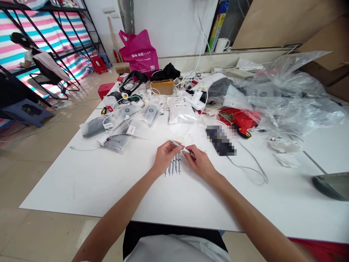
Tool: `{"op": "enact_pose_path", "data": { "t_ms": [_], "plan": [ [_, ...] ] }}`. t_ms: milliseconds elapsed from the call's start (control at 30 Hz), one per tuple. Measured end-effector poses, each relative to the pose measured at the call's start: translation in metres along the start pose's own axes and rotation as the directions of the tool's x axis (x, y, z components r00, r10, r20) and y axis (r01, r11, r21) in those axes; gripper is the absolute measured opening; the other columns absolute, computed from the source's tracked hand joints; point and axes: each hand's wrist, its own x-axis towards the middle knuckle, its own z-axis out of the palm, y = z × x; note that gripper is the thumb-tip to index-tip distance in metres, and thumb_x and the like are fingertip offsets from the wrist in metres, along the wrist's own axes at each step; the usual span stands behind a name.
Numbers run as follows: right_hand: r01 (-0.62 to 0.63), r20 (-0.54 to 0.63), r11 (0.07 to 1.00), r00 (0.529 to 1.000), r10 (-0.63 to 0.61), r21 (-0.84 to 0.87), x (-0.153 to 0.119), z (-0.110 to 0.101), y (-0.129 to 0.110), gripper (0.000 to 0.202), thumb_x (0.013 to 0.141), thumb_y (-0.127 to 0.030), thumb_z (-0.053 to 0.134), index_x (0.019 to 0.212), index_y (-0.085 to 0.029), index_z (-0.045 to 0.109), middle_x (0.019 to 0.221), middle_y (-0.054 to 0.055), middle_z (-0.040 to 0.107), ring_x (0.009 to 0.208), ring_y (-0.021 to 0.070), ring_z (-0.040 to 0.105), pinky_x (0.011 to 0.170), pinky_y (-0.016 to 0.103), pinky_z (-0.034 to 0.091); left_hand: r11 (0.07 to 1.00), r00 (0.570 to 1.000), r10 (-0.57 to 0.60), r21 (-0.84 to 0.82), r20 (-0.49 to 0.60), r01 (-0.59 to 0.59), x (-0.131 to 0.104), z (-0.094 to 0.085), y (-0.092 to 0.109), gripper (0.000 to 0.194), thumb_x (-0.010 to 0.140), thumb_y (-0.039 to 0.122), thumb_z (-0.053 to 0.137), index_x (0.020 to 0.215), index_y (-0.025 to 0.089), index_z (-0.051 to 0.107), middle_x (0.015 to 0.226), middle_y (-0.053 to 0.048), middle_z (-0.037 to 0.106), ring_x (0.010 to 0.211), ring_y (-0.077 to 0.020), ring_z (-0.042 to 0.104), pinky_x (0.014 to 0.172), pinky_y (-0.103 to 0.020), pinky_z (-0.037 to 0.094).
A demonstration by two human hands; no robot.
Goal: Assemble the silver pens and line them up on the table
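Both hands meet over the middle of the white table point(109, 189). My left hand point(164, 156) pinches one end of a white and grey pen point(176, 143). On its other side, my right hand point(198, 159) has its fingers closed round a white pen part point(187, 150). Whether the two pieces form one pen or are apart cannot be made out. Just below the hands lie several white pens point(173, 168) in a row side by side, their upper ends partly hidden by my left hand.
Left of the hands are plastic-wrapped packets point(117, 142). Behind lie a white bag point(181, 111), cables and a pink bag point(142, 54). To the right are a dark blurred phone point(220, 141), a red bag point(245, 118) and clear plastic point(294, 100). A person sits far left.
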Motion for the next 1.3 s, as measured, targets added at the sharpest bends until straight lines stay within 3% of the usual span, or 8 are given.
{"op": "enact_pose_path", "data": {
  "t_ms": [167,400,667,933,1100,1300],
  "plan": [
    [0.016,0.002,1.0,1.0,-0.016,0.013,0.0,0.0,0.001,0.024,0.11,-0.044,0.048,0.114,-0.024,0.06,0.096,0.005,0.072,0.073,0.0177,0.064,0.067,0.029,0.046,1.0,1.0,-0.021,0.012,-0.002,0.021,0.002,-0.003,-0.002,0.03,0.084,0.04,0.086,0.102,0.017,0.079,0.104,-0.008,0.077,0.096,-0.0215,0.072,0.093,-0.035,0.053],
    [-0.03,0.005,0.999,1.0,0.03,0.041,-0.001,0.001,0.003,0.02,0.108,-0.045,0.051,0.107,-0.025,0.052,0.077,-0.001,0.062,0.062,0.016,0.057,0.061,0.028,0.042,0.999,0.999,-0.027,0.025,-0.032,0.028,0.002,-0.004,-0.003,0.029,0.082,0.041,0.088,0.098,0.018,0.08,0.103,-0.006,0.076,0.095,-0.0193,0.069,0.09,-0.033,0.052],
    [0.059,0.039,0.998,0.998,-0.058,-0.022,0.002,-0.006,-0.004,0.026,0.113,-0.041,0.04,0.116,-0.024,0.06,0.1,0.007,0.07,0.077,0.0193,0.064,0.071,0.031,0.046,0.998,0.999,-0.022,0.054,-0.038,0.024,0.003,-0.004,0.0,0.031,0.082,0.045,0.087,0.096,0.018,0.08,0.107,-0.007,0.076,0.091,-0.0188,0.068,0.089,-0.035,0.054],
    [-0.018,0.083,1.0,0.996,0.019,-0.003,0.001,-0.004,-0.008,0.019,0.111,-0.04,0.044,0.113,-0.023,0.053,0.086,0.003,0.069,0.068,0.0189,0.063,0.063,0.029,0.044,0.995,0.999,-0.027,0.099,-0.039,0.031,0.005,-0.01,-0.004,0.032,0.084,0.046,0.085,0.1,0.019,0.08,0.103,-0.006,0.076,0.09,-0.0177,0.067,0.086,-0.032,0.053],
    [0.045,0.089,0.998,0.995,-0.041,-0.041,0.002,-0.006,-0.008,0.027,0.114,-0.04,0.035,0.114,-0.024,0.056,0.097,0.007,0.068,0.075,0.0198,0.062,0.068,0.031,0.044,0.996,1.0,-0.016,0.088,-0.013,0.017,0.006,-0.009,-0.004,0.029,0.085,0.044,0.085,0.099,0.019,0.08,0.105,-0.006,0.076,0.092,-0.0174,0.067,0.087,-0.032,0.053],
    [-0.036,0.09,0.995,0.996,0.027,0.093,0.001,-0.007,-0.012,0.026,0.111,-0.046,0.043,0.113,-0.023,0.055,0.083,0.002,0.065,0.069,0.018,0.058,0.067,0.031,0.044,0.998,1.0,-0.019,0.054,-0.008,0.019,0.005,-0.01,-0.005,0.029,0.085,0.043,0.085,0.101,0.019,0.08,0.102,-0.006,0.076,0.092,-0.0182,0.067,0.087,-0.032,0.053]
  ]
}}
